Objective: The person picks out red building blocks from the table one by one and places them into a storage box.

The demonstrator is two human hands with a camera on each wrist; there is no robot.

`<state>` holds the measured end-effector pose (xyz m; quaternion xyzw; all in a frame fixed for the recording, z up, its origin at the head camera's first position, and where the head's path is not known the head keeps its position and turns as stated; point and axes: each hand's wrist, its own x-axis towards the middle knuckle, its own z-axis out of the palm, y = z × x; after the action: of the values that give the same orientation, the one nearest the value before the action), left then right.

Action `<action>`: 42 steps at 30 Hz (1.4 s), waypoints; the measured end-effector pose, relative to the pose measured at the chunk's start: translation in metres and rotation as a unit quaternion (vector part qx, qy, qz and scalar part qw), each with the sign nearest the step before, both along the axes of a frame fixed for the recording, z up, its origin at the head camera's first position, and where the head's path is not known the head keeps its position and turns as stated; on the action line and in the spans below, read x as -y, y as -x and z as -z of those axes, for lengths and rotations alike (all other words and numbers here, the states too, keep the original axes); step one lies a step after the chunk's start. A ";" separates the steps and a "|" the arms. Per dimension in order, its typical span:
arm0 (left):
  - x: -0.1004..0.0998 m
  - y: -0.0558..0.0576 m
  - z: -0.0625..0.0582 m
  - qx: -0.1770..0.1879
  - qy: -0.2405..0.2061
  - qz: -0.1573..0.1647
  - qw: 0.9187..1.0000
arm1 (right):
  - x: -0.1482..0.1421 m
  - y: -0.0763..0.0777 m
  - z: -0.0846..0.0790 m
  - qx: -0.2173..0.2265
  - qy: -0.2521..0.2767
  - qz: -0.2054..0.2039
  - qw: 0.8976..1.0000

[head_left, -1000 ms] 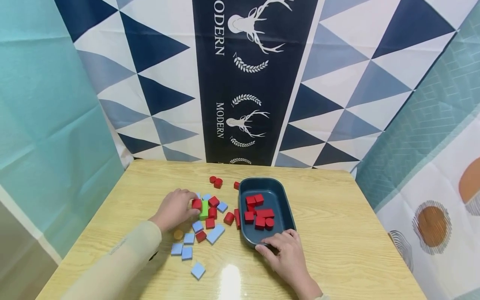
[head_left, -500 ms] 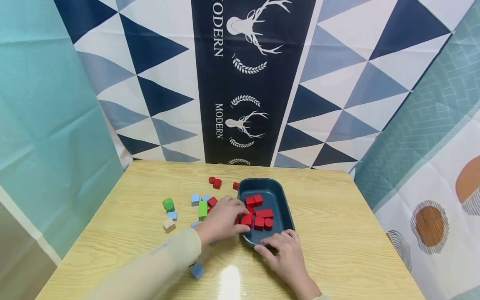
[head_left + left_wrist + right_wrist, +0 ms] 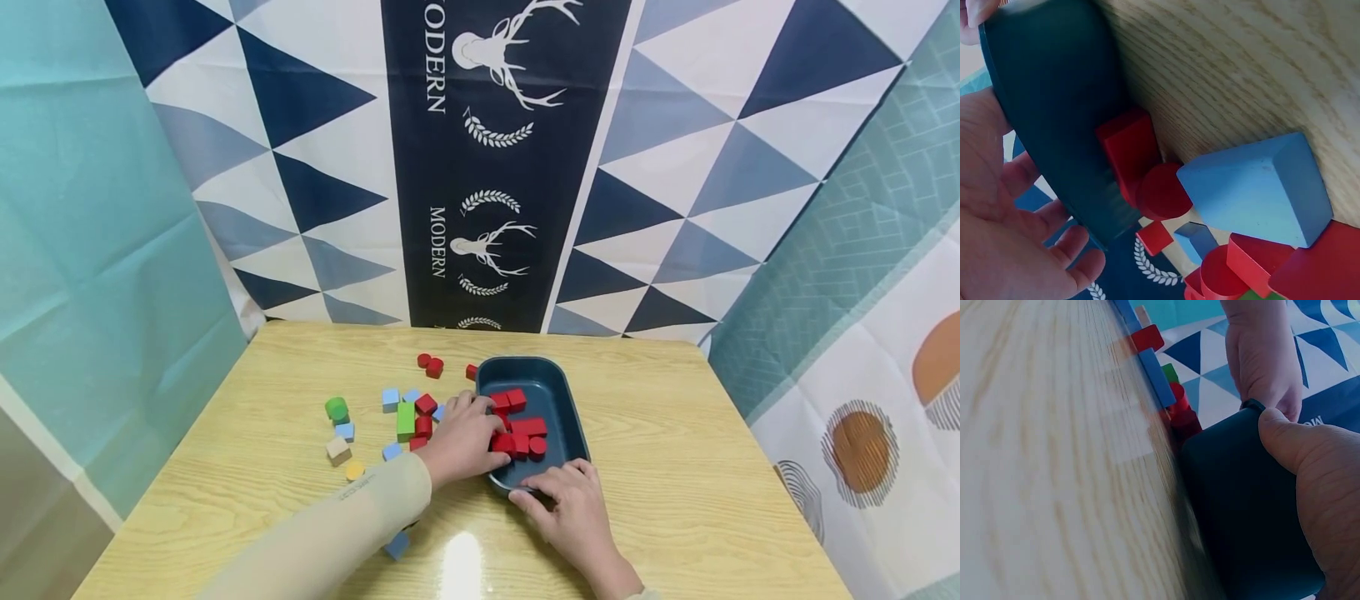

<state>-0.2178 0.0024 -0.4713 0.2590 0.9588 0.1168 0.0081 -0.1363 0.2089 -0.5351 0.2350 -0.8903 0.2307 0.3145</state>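
A dark blue plastic tray (image 3: 551,396) stands on the table with several red blocks (image 3: 529,427) inside. My left hand (image 3: 461,437) reaches over its left rim, thumb and fingertips around a red block (image 3: 502,446) low in the tray. In the left wrist view the left hand (image 3: 1016,206) covers the rim, and the tray wall (image 3: 1054,94) hides what its fingertips hold. My right hand (image 3: 566,504) grips the tray's near right corner; in the right wrist view its thumb (image 3: 1285,437) lies over the rim.
Left of the tray lie a green block (image 3: 406,422), red blocks (image 3: 426,404) and blue blocks (image 3: 391,400). Farther left are a green cylinder (image 3: 337,408), a plain wooden block (image 3: 338,451) and a yellow disc (image 3: 355,471). Small red pieces (image 3: 434,367) sit behind, near the patterned cloth (image 3: 330,167).
My left hand picked a red block up from the scattered pieces, carried it right over the tray's rim, and now has it lower inside. My right hand stays on the tray.
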 end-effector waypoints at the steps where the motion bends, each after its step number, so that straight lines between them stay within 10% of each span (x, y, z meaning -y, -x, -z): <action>1: -0.001 0.000 0.000 0.001 0.005 -0.003 1.000 | 0.000 0.000 0.000 0.000 0.000 0.000 1.000; 27: -0.003 -0.003 0.000 0.001 0.011 -0.031 0.999 | 0.000 0.000 0.001 -0.001 0.006 -0.004 1.000; 42: 0.040 -0.009 0.002 0.109 -0.082 0.042 0.990 | 0.001 -0.001 -0.001 0.000 0.001 -0.003 1.000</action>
<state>-0.2087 -0.0377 -0.4735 0.2845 0.9276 0.2223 0.0964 -0.1357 0.2082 -0.5341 0.2372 -0.8893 0.2323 0.3144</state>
